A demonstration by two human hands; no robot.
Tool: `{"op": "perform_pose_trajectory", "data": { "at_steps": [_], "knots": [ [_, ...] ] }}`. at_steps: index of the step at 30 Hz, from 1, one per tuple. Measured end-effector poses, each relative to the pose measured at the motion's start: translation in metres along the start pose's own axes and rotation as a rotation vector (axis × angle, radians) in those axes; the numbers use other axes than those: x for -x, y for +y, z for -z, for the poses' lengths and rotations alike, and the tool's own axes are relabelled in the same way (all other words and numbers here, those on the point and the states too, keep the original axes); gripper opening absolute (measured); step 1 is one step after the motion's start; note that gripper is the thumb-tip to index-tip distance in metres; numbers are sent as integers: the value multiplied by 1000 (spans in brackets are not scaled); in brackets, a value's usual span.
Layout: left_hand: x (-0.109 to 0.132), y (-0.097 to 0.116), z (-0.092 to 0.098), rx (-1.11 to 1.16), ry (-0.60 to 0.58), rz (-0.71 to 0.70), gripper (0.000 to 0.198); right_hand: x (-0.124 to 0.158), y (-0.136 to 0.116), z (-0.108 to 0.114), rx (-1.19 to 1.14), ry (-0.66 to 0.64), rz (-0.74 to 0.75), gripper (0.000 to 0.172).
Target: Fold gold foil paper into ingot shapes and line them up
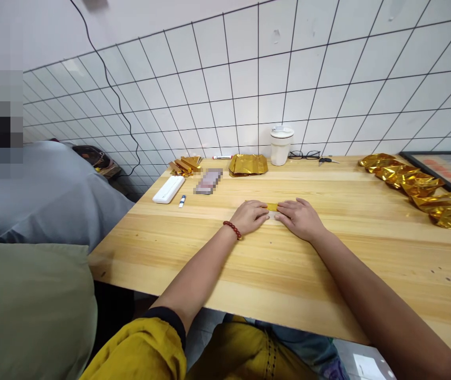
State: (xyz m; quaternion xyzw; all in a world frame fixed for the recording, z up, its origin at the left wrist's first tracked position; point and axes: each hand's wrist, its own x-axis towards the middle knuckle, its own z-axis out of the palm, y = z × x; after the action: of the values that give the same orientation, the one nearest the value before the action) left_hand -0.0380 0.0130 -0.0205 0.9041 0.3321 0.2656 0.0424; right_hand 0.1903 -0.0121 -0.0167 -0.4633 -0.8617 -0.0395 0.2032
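In the middle of the table, a small folded strip of gold foil paper (272, 207) lies between my two hands. My left hand (250, 216), with a red bead bracelet (232, 229) at the wrist, presses its fingers on the strip's left end. At the right end, the fingers of my right hand (299, 217) rest over the foil. Both hands lie low against the tabletop, and their fingers hide the strip's ends. Farther back sits a stack of gold foil paper (248, 164). Folded gold foil pieces (407, 184) stand in a row at the right.
Along the tiled wall are a white lidded cup (281, 148), eyeglasses (304, 155), keys (328, 161) and a marker (222, 157). Left are gold strips (186, 165), a white power bank (169, 190) and a small tube (182, 201). A person in grey (43, 195) sits left.
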Motion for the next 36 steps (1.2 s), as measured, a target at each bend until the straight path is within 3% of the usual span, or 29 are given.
{"op": "perform_pose_trajectory", "data": {
  "at_steps": [16,19,25,36],
  "knots": [
    [1,-2,-1,28,8,8,19,2,5,1,37,173,-210,40],
    [0,-2,-2,31,1,3,20,2,7,-2,0,167,-148,39],
    [0,-4,-4,24,-2,2,20,1,7,-7,-56,-32,136,49],
    [1,-2,-2,45,7,13,19,0,7,-7,-65,-33,123,45]
  ]
}}
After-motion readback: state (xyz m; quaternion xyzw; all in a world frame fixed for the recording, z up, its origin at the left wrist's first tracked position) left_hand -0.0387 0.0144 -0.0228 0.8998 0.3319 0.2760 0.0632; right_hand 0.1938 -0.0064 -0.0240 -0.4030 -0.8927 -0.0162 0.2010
